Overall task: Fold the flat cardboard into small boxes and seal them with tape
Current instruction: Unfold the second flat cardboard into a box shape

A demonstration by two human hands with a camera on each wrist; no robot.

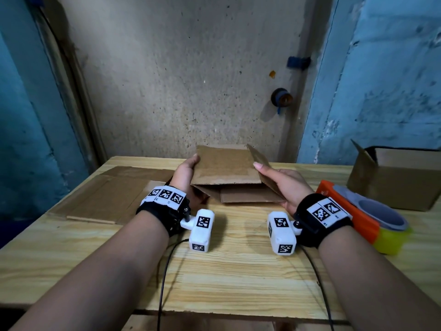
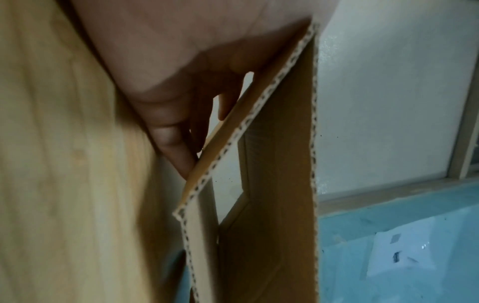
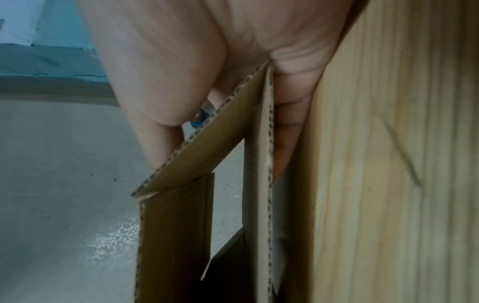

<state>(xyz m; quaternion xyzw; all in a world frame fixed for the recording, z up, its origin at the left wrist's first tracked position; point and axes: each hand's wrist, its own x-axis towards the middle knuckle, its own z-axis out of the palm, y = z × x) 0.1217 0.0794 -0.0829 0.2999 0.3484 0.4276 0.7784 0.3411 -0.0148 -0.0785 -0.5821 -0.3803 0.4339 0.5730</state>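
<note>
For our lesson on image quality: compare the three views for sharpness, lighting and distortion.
Head view: sharp and evenly lit, soft shadows on the pale wooden table, wide-angle bending at the edges. Left wrist view: dim, the palm of the left hand and the wood beside it blurred, the brown corrugated cardboard box crisper. Right wrist view: dim, the right hand soft, glare on the grey wall.

The head view is evenly and fairly brightly lit from above, with soft shadows under the white wrist cameras on the pale striped wooden counter (image 1: 238, 271). Its edges bow from the wide lens, and the blue painted walls (image 1: 381, 91) look smeared. Both wrist views are dimmer, soft and grainy; the near palms and wood grain are blurred, with a glare patch on the grey wall (image 3: 111, 242).
</note>
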